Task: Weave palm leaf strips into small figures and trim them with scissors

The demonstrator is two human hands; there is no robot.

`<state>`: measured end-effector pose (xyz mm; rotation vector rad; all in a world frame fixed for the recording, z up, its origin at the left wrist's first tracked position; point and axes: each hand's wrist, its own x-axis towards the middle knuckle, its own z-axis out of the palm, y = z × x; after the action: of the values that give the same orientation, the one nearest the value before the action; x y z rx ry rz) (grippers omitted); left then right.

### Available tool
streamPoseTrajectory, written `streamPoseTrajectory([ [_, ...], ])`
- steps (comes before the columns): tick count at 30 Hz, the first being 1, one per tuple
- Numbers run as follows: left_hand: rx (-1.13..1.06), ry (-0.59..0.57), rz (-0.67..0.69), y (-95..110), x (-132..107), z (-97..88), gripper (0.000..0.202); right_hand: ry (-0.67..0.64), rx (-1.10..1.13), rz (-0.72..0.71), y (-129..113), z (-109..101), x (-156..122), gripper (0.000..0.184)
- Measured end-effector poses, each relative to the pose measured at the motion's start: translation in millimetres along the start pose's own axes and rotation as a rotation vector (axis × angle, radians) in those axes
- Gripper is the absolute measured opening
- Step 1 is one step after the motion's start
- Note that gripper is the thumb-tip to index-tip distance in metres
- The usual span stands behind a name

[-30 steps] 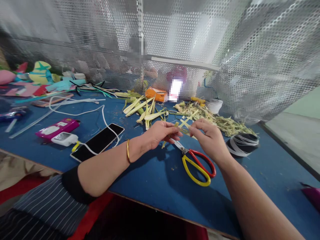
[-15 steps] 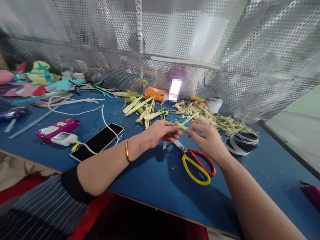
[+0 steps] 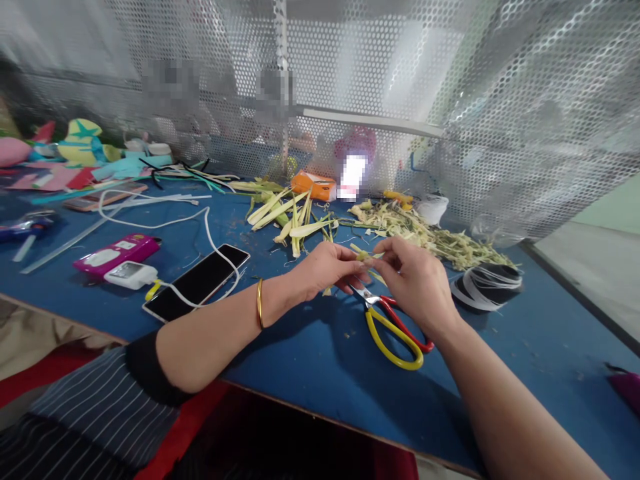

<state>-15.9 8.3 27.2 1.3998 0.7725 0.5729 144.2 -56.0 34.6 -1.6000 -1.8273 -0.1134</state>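
Between my two hands is a small pale green leaf strip (image 3: 364, 255), partly hidden by the fingers. My left hand (image 3: 334, 268), a gold bangle at its wrist, pinches the strip from the left. From the right, my right hand (image 3: 413, 272) grips it with thumb and forefinger, its fingertips close to the left ones. Just below the hands, scissors (image 3: 395, 337) with one yellow and one red handle lie on the blue table (image 3: 310, 373). Behind the left hand rests a bunch of pale yellow-green leaf strips (image 3: 287, 213).
A heap of dried plant pieces (image 3: 440, 240) spreads at the back right, near a spool of white thread (image 3: 485, 287). On the left lie a phone (image 3: 200, 283), a white cable and a magenta device (image 3: 117, 255). An orange packet (image 3: 313, 185) stands before the perforated screen (image 3: 360, 73).
My hands have come closer together around the leaf strip. The right hand has shifted slightly and covers more of the red scissor handle.
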Motion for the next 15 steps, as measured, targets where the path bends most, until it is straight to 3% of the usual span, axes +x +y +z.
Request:
streamPoseTrajectory([
  [2, 0.060, 0.006, 0.028, -0.6, -1.5, 3.1, 0.016, -0.026, 0.079, 0.048, -1.2, 1.5, -0.4, 0.017],
  [5, 0.160, 0.009, 0.066, -3.6, -2.8, 7.8, 0.017, -0.075, 0.137, 0.045, -2.7, 5.6, -1.5, 0.011],
  [9, 0.285, 0.009, 0.113, -8.1, -4.2, 10.9, 0.016, -0.032, 0.215, 0.064, -4.5, 9.9, -2.4, 0.013],
  [15, 0.418, -0.075, 0.135, -10.3, -7.8, 13.1, 0.013, -0.112, 0.474, 0.290, -5.0, 9.4, -0.4, 0.017],
])
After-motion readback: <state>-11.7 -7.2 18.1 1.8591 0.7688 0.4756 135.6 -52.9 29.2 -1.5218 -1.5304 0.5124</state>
